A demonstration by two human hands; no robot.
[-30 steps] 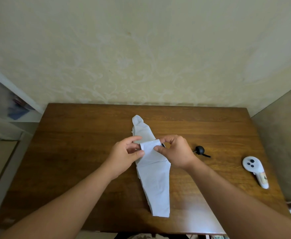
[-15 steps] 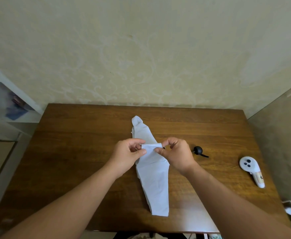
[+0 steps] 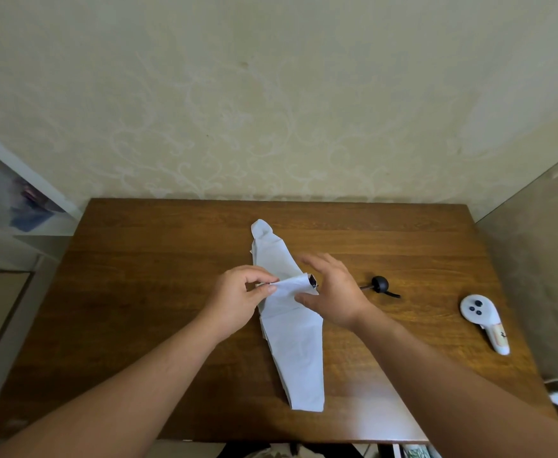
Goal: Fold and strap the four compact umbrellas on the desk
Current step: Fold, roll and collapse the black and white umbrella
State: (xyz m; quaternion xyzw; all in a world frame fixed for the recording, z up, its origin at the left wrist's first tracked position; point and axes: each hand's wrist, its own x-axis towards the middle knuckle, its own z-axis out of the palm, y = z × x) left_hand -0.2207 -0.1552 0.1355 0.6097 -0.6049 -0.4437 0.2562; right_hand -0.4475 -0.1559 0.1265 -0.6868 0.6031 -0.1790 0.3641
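Note:
One white compact umbrella lies along the middle of the wooden desk, its canopy flattened, its tip toward the wall. Its black round handle sticks out to the right on a thin shaft. My left hand pinches a white fold or strap of the fabric across the umbrella's middle. My right hand hovers just right of that fold with fingers spread and holds nothing. A small dark piece shows at the end of the fold, by my right palm.
A white handheld controller lies near the desk's right edge. The wall runs along the desk's far side, a grey panel stands at the right, and white shelving stands at the left.
My right hand has let go of the white fold and opened, moving a little right. My left hand keeps its pinch on the fold.

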